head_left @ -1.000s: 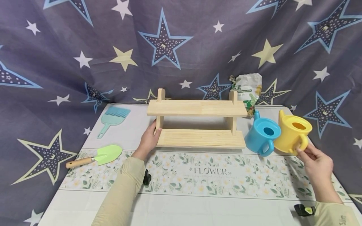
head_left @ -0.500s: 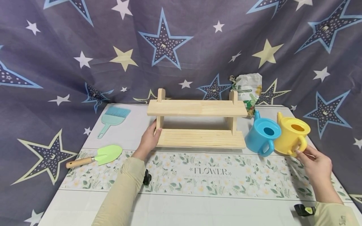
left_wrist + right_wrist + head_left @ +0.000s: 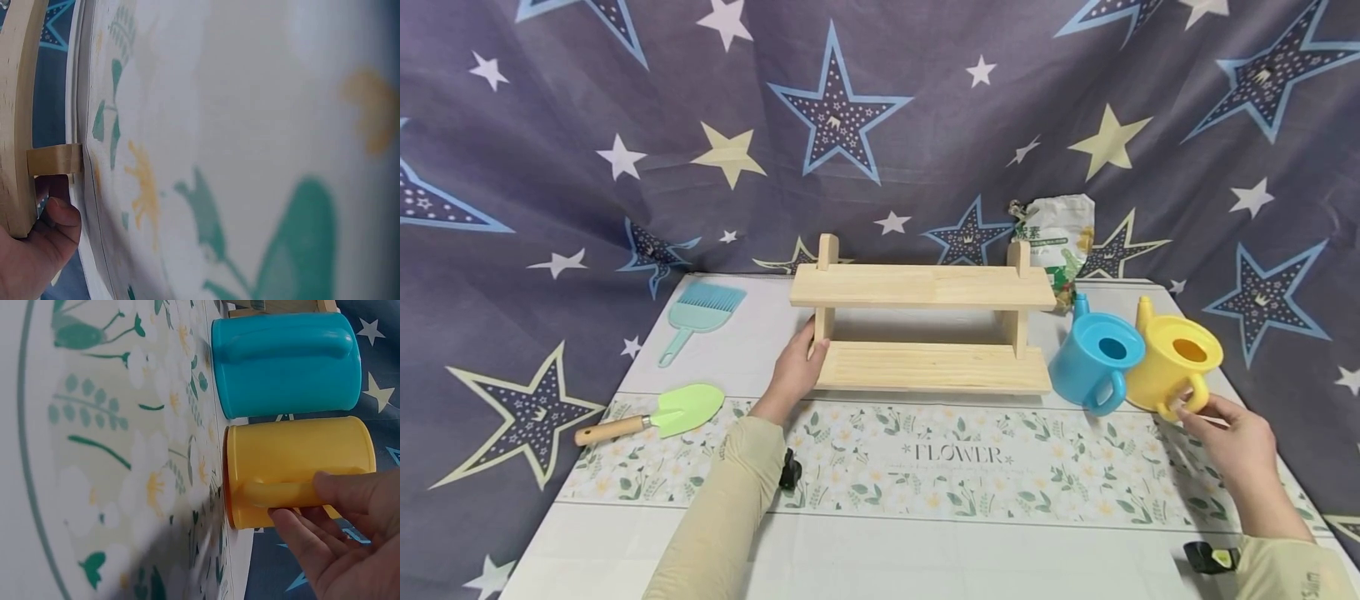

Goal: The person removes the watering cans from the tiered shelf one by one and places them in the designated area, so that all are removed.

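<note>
A two-tier wooden shelf (image 3: pixel 921 287) stands at the middle of the table. My left hand (image 3: pixel 795 367) holds its left end by the lower board, with part of the fingers hidden behind the wood; the left wrist view shows the thumb (image 3: pixel 64 214) bent near the side support. At the right is a yellow watering can (image 3: pixel 1165 358), upright beside a blue watering can (image 3: pixel 1086 367). My right hand (image 3: pixel 1236 442) pinches the yellow can's handle (image 3: pixel 284 494) between thumb and fingers. The can's base is at or very near the tablecloth.
On the left lie a light-blue brush with dustpan (image 3: pixel 703 308) and a green trowel (image 3: pixel 688 408) with a wooden handle. Behind the shelf's right end leans a white and green bag (image 3: pixel 1060 229). A star-patterned cloth (image 3: pixel 925 167) hangs along the back and sides of the table.
The yellow watering can has come down slightly and shifted a little left, closer to the blue one, with my right hand following. My left hand and the shelf have stayed put.
</note>
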The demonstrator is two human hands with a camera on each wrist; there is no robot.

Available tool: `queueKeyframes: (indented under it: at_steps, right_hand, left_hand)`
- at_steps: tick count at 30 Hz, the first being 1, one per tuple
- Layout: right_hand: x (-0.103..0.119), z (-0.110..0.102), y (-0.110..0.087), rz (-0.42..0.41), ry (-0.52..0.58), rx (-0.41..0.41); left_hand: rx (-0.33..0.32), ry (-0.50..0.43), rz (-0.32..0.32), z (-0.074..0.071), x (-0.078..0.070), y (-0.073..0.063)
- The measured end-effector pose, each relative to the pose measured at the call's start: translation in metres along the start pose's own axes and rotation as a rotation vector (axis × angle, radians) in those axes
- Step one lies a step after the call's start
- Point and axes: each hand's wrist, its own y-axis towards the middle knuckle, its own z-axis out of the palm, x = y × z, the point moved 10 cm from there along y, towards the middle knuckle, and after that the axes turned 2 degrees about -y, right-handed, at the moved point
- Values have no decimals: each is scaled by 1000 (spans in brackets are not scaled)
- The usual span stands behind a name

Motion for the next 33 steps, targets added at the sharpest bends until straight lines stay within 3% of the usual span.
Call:
queueKeyframes:
  at_steps: [10, 28, 33]
  right_hand:
    - [-3, 1, 2, 25, 22, 1]
    - [-2, 3, 1, 5, -43, 7]
    - [2, -2, -6, 17, -65, -32]
  left_hand:
    - [-2, -1, -3, 0, 2, 0]
    - [-10, 0, 3, 0, 4, 1]
    - [-5, 0, 4, 0, 3, 1]
